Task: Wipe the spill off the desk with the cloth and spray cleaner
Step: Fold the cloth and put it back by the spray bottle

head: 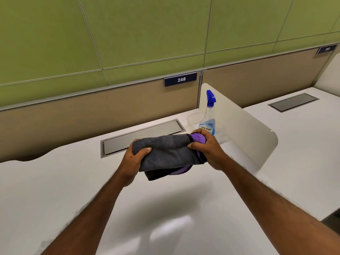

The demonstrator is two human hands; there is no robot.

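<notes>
The right hand (pixel 206 150) covers the spray bottle's (pixel 208 115) base, its label too small to read; the far number sign (pixel 327 49) blurs; both forearms run off frame.

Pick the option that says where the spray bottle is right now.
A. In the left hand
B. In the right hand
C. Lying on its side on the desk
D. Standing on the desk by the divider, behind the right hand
D: the spray bottle stands upright on the desk beside the divider, behind the right hand; both that and the left hand grip the cloth.
</notes>
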